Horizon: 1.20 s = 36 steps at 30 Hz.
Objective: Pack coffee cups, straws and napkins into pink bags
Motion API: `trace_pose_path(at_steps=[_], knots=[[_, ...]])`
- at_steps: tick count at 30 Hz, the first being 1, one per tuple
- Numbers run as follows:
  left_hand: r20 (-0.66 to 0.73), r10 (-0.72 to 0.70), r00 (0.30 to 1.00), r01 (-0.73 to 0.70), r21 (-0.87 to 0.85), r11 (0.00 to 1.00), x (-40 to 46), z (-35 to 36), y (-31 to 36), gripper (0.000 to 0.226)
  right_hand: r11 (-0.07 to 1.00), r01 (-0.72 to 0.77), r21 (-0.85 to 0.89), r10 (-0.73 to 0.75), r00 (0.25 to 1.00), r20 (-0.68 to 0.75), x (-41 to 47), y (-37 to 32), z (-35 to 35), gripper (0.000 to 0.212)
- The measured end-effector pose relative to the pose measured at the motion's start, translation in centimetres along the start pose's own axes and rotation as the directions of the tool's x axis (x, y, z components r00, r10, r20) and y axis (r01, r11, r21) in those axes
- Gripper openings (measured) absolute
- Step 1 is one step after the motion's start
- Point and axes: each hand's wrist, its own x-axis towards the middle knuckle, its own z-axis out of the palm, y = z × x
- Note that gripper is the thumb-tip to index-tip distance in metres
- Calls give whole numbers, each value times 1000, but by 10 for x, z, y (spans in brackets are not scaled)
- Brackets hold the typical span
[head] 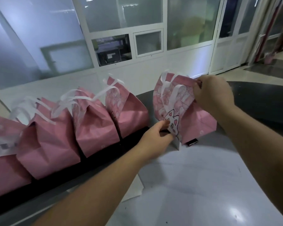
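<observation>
On grey counter (203, 176), right end of bag row: pink bag (175, 101), upright. Right hand (214, 95) pinches its top edge; left hand (155, 136) pinches the cat-print front low down. Step, judged: closing or placing. Next: align beside the finished bags (91, 124).

Both hands, left hand (155, 136) and right hand (214, 93), on a pink bag (175, 101).
</observation>
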Motion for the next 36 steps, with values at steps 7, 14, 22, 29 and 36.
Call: trace_pose_path(at_steps=[7, 14, 22, 29, 36], knots=[[-24, -83, 996, 82, -53, 995, 57, -2, 15, 86, 998, 28, 62, -24, 998, -65, 57, -6, 67, 29], [-151, -135, 979, 131, -38, 991, 98, -6, 6, 94, 988, 15, 155, -9, 999, -39, 80, -26, 128, 34], [-220, -177, 959, 166, -68, 984, 111, -6, -6, 91, 975, -12, 222, 14, 1000, -8, 76, -43, 173, 30], [-205, -185, 961, 182, -35, 983, 101, -10, -2, 85, 985, 1, 174, -14, 997, 75, 75, -43, 161, 32], [-273, -82, 958, 84, -5, 996, 57, -20, 8, 74, 994, -23, 105, 15, 997, 82, 44, -50, 125, 45]])
